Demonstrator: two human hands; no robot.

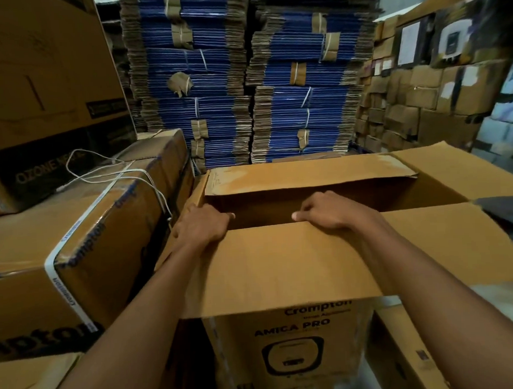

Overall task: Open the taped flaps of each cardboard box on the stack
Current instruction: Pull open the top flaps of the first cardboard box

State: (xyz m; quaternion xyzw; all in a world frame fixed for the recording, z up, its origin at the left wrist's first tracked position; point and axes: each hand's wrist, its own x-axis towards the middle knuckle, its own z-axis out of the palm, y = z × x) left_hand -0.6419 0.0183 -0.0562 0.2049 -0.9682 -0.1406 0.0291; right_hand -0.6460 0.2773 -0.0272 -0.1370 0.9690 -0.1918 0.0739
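Note:
A brown cardboard box (288,348) printed "Crompton AMICA PRO" stands right in front of me with its top open. The near flap (282,266) lies folded out toward me. My left hand (202,227) grips that flap's far edge at its left corner. My right hand (323,210) holds the same edge nearer the middle, fingers curled over it. The far flap (301,174) leans inward over the dark opening, and the right side flap (460,170) lies folded outward.
A taped and strapped Crompton box (84,240) sits close on the left, with loose white strapping (107,171) on top and larger boxes (38,71) behind it. Bundles of flattened blue cartons (244,77) are stacked at the back. More boxes (421,99) stand at right.

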